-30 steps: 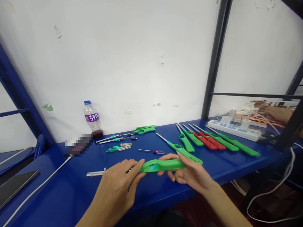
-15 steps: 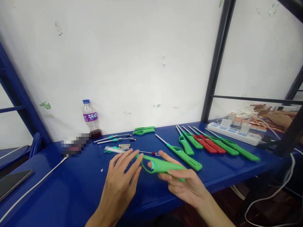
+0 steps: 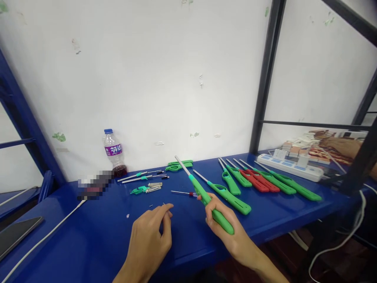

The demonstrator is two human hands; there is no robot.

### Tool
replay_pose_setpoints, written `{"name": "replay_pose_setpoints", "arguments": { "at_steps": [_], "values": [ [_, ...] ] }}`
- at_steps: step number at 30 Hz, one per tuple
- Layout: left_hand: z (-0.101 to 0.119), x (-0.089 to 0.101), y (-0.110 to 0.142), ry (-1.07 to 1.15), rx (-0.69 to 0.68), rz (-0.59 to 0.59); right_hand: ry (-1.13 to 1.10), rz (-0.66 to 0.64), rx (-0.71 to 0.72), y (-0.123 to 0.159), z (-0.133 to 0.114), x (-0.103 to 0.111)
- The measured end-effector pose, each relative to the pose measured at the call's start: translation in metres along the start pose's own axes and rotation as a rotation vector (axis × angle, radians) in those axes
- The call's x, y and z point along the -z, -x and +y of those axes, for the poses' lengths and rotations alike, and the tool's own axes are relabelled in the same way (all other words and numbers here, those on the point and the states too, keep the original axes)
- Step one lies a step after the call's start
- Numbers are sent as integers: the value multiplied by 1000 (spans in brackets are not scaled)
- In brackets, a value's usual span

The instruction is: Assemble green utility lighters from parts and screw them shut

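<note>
R hand [image 3: 231, 240] gripping green lighter [image 3: 200, 190].
L hand [image 3: 150, 232] showing bent fingers over blue tbl [image 3: 88, 239]; can't tell if pinching sth.

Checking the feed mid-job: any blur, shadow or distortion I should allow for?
Head view: the green lighter in the right hand reads fairly crisp; head view: the black post leans, probably wide-lens stretch; head view: a pixelated patch hides detail beside the bottle; head view: the area under the blue table falls into dark shadow.
</note>
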State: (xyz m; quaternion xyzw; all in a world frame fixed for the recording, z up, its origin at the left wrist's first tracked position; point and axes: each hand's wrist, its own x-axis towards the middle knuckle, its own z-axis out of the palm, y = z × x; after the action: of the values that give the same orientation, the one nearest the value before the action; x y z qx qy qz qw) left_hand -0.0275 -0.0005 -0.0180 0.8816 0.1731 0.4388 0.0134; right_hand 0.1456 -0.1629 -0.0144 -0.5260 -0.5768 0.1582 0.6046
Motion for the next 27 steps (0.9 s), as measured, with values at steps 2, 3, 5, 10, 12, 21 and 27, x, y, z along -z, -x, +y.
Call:
{"name": "replay_pose_setpoints", "arguments": {
  "at_steps": [2,3,5,10,12,21,27],
  "values": [
    [1,1,-1,7,-18,27,58,-20,33,0,-1,-1],
    [1,1,-1,8,-22,34,80,-26,38,1,0,-1],
    [1,1,0,4,-27,42,112,-28,49,2,2,-2],
    [2,0,1,-7,-30,43,126,-24,65,3,3,-3],
    [2,1,0,-17,-27,23,118,-8,55,2,2,-3],
    [-44,42,-20,-212,169,-195,-17,136,-64,7,12,1],
    [-53,71,-27,-172,152,-110,185,31,-14,9,6,-1]
  ]
}}
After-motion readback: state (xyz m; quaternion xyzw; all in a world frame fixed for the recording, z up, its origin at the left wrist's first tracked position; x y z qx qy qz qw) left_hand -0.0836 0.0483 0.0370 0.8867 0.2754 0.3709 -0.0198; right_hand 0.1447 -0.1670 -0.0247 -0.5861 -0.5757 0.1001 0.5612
